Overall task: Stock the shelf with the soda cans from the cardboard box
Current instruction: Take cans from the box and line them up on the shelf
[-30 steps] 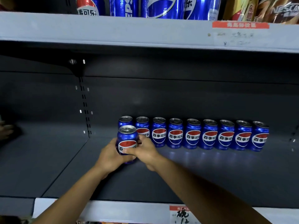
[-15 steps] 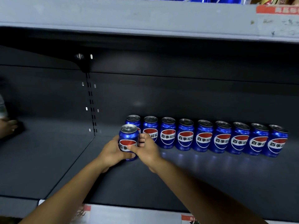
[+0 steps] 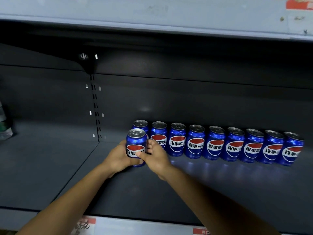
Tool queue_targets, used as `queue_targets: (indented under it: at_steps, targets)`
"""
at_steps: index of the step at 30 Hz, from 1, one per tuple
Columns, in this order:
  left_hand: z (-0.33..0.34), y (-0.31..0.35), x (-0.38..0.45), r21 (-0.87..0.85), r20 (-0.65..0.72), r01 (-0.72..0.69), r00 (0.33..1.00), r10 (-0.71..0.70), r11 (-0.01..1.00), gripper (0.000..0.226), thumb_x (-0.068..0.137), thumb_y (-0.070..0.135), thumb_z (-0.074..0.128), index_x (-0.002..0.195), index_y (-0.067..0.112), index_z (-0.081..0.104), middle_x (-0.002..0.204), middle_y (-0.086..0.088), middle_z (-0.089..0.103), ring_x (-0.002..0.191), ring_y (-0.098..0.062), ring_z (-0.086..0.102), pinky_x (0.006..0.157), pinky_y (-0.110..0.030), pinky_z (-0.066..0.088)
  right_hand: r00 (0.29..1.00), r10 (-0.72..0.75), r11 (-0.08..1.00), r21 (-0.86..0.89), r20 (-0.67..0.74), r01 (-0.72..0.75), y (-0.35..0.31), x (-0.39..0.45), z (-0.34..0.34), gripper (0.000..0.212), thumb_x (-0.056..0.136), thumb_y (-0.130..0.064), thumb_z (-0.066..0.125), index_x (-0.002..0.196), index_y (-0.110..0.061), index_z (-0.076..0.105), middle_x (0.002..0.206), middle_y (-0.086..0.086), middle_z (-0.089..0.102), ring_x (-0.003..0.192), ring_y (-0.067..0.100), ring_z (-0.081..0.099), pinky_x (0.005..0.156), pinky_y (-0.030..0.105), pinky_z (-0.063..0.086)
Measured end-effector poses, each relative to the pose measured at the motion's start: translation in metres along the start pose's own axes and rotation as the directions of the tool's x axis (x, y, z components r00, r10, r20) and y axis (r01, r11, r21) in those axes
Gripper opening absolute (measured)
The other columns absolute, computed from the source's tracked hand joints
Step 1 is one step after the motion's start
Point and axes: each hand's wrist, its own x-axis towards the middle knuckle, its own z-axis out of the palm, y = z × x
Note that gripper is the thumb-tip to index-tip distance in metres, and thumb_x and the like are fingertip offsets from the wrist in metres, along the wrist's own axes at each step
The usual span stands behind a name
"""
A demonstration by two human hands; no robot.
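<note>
both hands are clamped on one soda can [image 3: 136, 146], which stands upright on the shelf [image 3: 186, 189] between them: the left hand [image 3: 118, 158] wraps its left side with fingers curled round the back, and the right hand [image 3: 155, 156] presses its right side with the thumb laid across the label. the can's long axis is vertical, its pull-tab top facing up, label toward the person. neither hand is nearer; the can sits squarely between the two palms.

the relation that matters lies just past the hands: directly behind the held can stands the leftmost can [image 3: 141, 125] of a back row [image 3: 215, 143], nine cans in all, running off to the right of the hands along the back panel [image 3: 186, 99], each touching or nearly touching its neighbour. the held can looks like the start of a second row in front, so the likely move is to let go here and set the following cans to the right of the hands.

the cardboard box is out of view. far to the left of the hands a blurred object [image 3: 5, 126] sits at the frame edge; i cannot tell what it is.
</note>
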Motion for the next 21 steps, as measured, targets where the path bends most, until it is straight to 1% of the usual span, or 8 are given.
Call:
queue_targets:
  at_steps: [3, 5, 7, 9, 12, 14, 18, 21]
  targets:
    - [-0.003, -0.002, -0.001, -0.032, 0.055, 0.008, 0.998, -0.006, 0.999, 0.079, 0.057, 0.008, 0.089, 0.124, 0.024, 0.051, 0.105, 0.003, 0.071, 0.095, -0.010, 0.068, 0.088, -0.031, 0.055, 1.000, 0.023, 1.000, -0.008, 0.008, -0.023, 0.001, 0.000, -0.001, 0.054, 0.082, -0.002, 0.067, 0.131, -0.015, 0.048, 0.123, -0.001, 0.062, 0.108, 0.009, 0.059, 0.092, 0.027, 0.052]
    - [-0.005, -0.003, -0.002, -0.023, 0.064, 0.029, 0.998, -0.028, 0.999, 0.078, 0.057, 0.005, 0.088, 0.123, 0.024, 0.051, 0.105, 0.004, 0.070, 0.096, -0.008, 0.066, 0.083, -0.023, 0.053, 0.999, 0.035, 0.999, -0.028, 0.026, -0.034, 0.002, -0.001, -0.003, 0.060, 0.080, 0.004, 0.066, 0.134, -0.014, 0.046, 0.125, 0.000, 0.060, 0.111, 0.010, 0.057, 0.099, 0.030, 0.048]
    - [-0.006, -0.003, -0.004, -0.022, 0.054, 0.048, 0.997, -0.046, 0.999, 0.074, 0.060, 0.000, 0.085, 0.121, 0.025, 0.050, 0.105, 0.006, 0.068, 0.095, -0.003, 0.063, 0.073, -0.013, 0.048, 0.998, 0.052, 0.998, -0.040, 0.041, -0.050, 0.004, -0.002, -0.006, 0.064, 0.080, 0.007, 0.064, 0.137, -0.013, 0.042, 0.130, 0.001, 0.057, 0.115, 0.010, 0.055, 0.100, 0.030, 0.047]
    - [-0.006, -0.003, -0.004, -0.021, 0.048, 0.052, 0.998, -0.051, 0.998, 0.075, 0.062, -0.001, 0.084, 0.123, 0.025, 0.049, 0.105, 0.007, 0.068, 0.095, -0.001, 0.061, 0.071, -0.010, 0.046, 0.996, 0.062, 0.997, -0.047, 0.057, -0.059, 0.005, -0.004, -0.008, 0.066, 0.080, 0.008, 0.062, 0.139, -0.013, 0.040, 0.134, 0.002, 0.055, 0.119, 0.012, 0.054, 0.101, 0.029, 0.047]
    - [-0.003, -0.004, -0.005, -0.014, 0.041, 0.052, 0.998, -0.051, 0.999, 0.072, 0.063, -0.001, 0.084, 0.122, 0.024, 0.050, 0.105, 0.007, 0.068, 0.095, -0.001, 0.061, 0.071, -0.011, 0.046, 0.995, 0.066, 0.997, -0.045, 0.070, -0.063, 0.006, -0.007, -0.009, 0.066, 0.081, 0.009, 0.060, 0.140, -0.011, 0.038, 0.136, 0.003, 0.054, 0.119, 0.012, 0.053, 0.098, 0.026, 0.047]
    - [-0.002, -0.005, -0.004, -0.008, 0.019, 0.048, 0.999, -0.048, 0.999, 0.070, 0.064, 0.001, 0.083, 0.122, 0.023, 0.051, 0.105, 0.007, 0.068, 0.095, -0.003, 0.062, 0.073, -0.013, 0.047, 0.995, 0.067, 0.997, -0.033, 0.078, -0.064, 0.005, -0.009, -0.010, 0.066, 0.082, 0.009, 0.061, 0.140, -0.011, 0.038, 0.136, 0.004, 0.053, 0.118, 0.011, 0.053, 0.096, 0.025, 0.048]
    - [-0.001, -0.007, -0.004, 0.031, -0.021, 0.034, 0.999, -0.033, 0.999, 0.067, 0.066, 0.009, 0.084, 0.124, 0.023, 0.053, 0.106, 0.006, 0.069, 0.100, -0.008, 0.063, 0.089, -0.027, 0.050, 0.993, 0.069, 0.998, 0.003, 0.091, -0.070, 0.003, -0.013, -0.010, 0.059, 0.085, 0.006, 0.061, 0.138, -0.011, 0.041, 0.133, 0.004, 0.055, 0.108, 0.009, 0.055, 0.092, 0.023, 0.049]
    - [0.001, -0.005, -0.005, 0.065, -0.030, 0.022, 0.999, -0.020, 0.998, 0.064, 0.066, 0.015, 0.086, 0.120, 0.028, 0.054, 0.105, 0.010, 0.069, 0.100, -0.007, 0.063, 0.092, -0.030, 0.050, 0.994, 0.069, 0.997, 0.017, 0.082, -0.071, 0.001, -0.016, -0.009, 0.057, 0.086, 0.006, 0.060, 0.138, -0.011, 0.042, 0.133, 0.004, 0.055, 0.106, 0.008, 0.055, 0.092, 0.023, 0.048]
